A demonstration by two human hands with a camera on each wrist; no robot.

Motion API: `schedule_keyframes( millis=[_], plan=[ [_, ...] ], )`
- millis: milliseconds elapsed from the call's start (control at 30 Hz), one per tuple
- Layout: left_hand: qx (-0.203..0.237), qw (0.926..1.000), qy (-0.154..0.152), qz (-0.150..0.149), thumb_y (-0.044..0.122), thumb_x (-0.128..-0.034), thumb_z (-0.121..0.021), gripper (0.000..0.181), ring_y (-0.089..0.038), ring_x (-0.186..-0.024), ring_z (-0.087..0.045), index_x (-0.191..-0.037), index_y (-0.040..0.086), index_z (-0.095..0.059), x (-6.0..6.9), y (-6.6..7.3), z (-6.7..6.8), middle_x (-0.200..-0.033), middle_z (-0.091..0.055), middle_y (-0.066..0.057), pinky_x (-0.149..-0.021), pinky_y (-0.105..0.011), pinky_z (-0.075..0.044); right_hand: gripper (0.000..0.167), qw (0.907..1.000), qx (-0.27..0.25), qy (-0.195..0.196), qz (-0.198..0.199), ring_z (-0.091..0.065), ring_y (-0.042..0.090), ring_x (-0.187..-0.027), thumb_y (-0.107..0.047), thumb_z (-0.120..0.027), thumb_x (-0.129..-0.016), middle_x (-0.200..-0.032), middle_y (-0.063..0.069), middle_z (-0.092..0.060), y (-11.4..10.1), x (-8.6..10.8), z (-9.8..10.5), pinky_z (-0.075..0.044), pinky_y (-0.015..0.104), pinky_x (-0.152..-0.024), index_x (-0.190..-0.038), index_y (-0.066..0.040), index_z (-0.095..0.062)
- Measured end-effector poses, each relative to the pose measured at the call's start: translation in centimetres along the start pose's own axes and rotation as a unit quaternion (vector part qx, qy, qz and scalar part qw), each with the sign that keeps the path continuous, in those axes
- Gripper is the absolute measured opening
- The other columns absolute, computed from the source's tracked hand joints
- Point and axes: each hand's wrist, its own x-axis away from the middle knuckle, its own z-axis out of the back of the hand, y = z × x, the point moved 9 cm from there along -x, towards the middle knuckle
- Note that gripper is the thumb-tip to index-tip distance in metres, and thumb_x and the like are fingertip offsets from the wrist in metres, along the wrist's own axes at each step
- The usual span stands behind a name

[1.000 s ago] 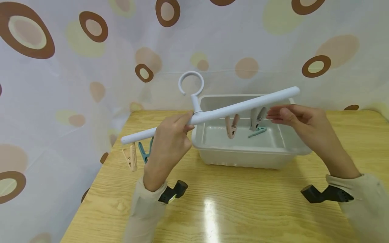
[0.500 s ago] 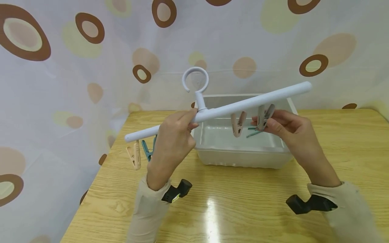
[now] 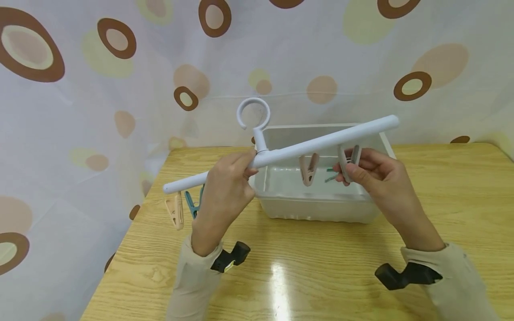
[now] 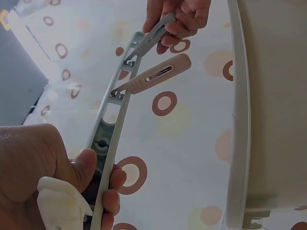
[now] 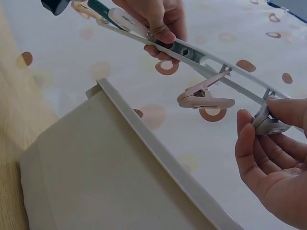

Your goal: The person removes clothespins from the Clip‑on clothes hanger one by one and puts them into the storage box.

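My left hand (image 3: 226, 191) grips a white clip hanger (image 3: 329, 140) by its bar, just left of the ring hook (image 3: 261, 140). The bar tilts up to the right. Between the thumb and fingers of my right hand (image 3: 379, 185) is a grey clothespin (image 5: 271, 125), attached under the bar's right part. A pink clothespin (image 3: 308, 171) hangs nearer the middle. Toward the left end hang a peach clothespin (image 3: 175, 214) and a teal one, partly behind my left hand. The right wrist view also shows a whitish clothespin (image 5: 127, 20) beside that hand.
A whitish plastic bin (image 3: 313, 207) stands on the wooden table (image 3: 313, 267), behind and below the hanger. A green clothespin (image 3: 331, 177) lies inside it, partly hidden by my right hand. A patterned cloth (image 3: 293, 62) hangs behind the table.
My right hand has moved left from beside the grey clothespin and now pinches it. The hanger rose and shifted right, then came back down. My left hand kept its grip.
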Motion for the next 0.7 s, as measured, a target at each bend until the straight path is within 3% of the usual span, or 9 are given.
schedule_keyframes(
  millis=[300, 367, 433, 500, 533, 633, 700],
  plan=[
    [0.001, 0.9999, -0.005, 0.013, -0.009, -0.0769, -0.072, 0.027, -0.028, -0.081, -0.068, -0.103, -0.005, -0.069, 0.4, -0.8, -0.6, -0.091, -0.071, -0.013, -0.071, -0.036, -0.056, 0.021, 0.9989, 0.019, 0.041, 0.009, -0.065, 0.013, -0.072, 0.004, -0.058, -0.093, -0.089, 0.006, -0.073, -0.4, 0.0, 1.2, -0.052, 0.019, -0.064, -0.113, 0.005, -0.064],
    [0.0, 0.9999, -0.007, 0.013, -0.009, -0.0766, -0.072, 0.027, -0.028, -0.081, -0.068, -0.103, -0.005, -0.07, 0.5, -0.8, -0.8, -0.09, -0.071, -0.012, -0.071, -0.036, -0.056, 0.021, 0.9961, 0.059, 0.063, 0.017, -0.066, 0.011, -0.072, 0.002, -0.062, -0.091, -0.087, 0.002, -0.074, -0.5, 0.2, 1.7, -0.053, 0.017, -0.065, -0.112, 0.004, -0.065],
    [0.002, 0.9998, -0.011, 0.014, -0.009, -0.0767, -0.072, 0.026, -0.028, -0.081, -0.068, -0.103, -0.005, -0.07, 0.5, -0.9, -1.0, -0.09, -0.071, -0.013, -0.071, -0.036, -0.056, 0.022, 0.9867, 0.129, 0.086, 0.049, -0.067, 0.008, -0.072, 0.002, -0.066, -0.089, -0.085, -0.003, -0.074, -1.0, 0.3, 2.0, -0.053, 0.015, -0.068, -0.11, 0.003, -0.067],
    [0.001, 0.9998, -0.015, 0.016, -0.009, -0.077, -0.072, 0.026, -0.028, -0.081, -0.068, -0.103, -0.004, -0.07, 0.5, -0.9, -1.2, -0.09, -0.071, -0.013, -0.07, -0.037, -0.056, 0.022, 0.9687, 0.198, 0.11, 0.101, -0.067, 0.005, -0.07, 0.004, -0.069, -0.085, -0.082, -0.006, -0.073, -1.7, 0.5, 2.0, -0.051, 0.013, -0.066, -0.107, 0.005, -0.068],
    [0.002, 0.9997, -0.017, 0.018, -0.009, -0.0771, -0.072, 0.026, -0.028, -0.08, -0.068, -0.103, -0.005, -0.07, 0.5, -0.8, -1.2, -0.09, -0.071, -0.013, -0.069, -0.037, -0.056, 0.022, 0.9548, 0.234, 0.125, 0.133, -0.065, 0.003, -0.068, 0.005, -0.071, -0.082, -0.081, -0.007, -0.072, -2.2, 0.6, 1.9, -0.049, 0.011, -0.064, -0.104, 0.006, -0.069],
    [-0.001, 0.9995, -0.022, 0.025, -0.009, -0.077, -0.071, 0.027, -0.028, -0.08, -0.068, -0.104, -0.005, -0.069, 0.5, -0.9, -1.3, -0.09, -0.071, -0.013, -0.068, -0.037, -0.056, 0.02, 0.9067, 0.321, 0.161, 0.222, -0.056, -0.002, -0.062, 0.002, -0.075, -0.079, -0.077, 0.002, -0.071, -3.7, 1.3, 1.1, -0.04, 0.01, -0.057, -0.098, 0.008, -0.071],
    [-0.004, 0.9993, -0.026, 0.027, -0.01, -0.0764, -0.071, 0.028, -0.027, -0.078, -0.067, -0.103, -0.004, -0.069, 0.6, -0.9, -1.4, -0.089, -0.071, -0.012, -0.066, -0.037, -0.056, 0.022, 0.8735, 0.371, 0.178, 0.26, -0.047, -0.001, -0.059, -0.011, -0.074, -0.083, -0.072, 0.008, -0.069, -4.7, 1.8, 0.5, -0.032, 0.011, -0.054, -0.097, 0.006, -0.072]
  ],
)
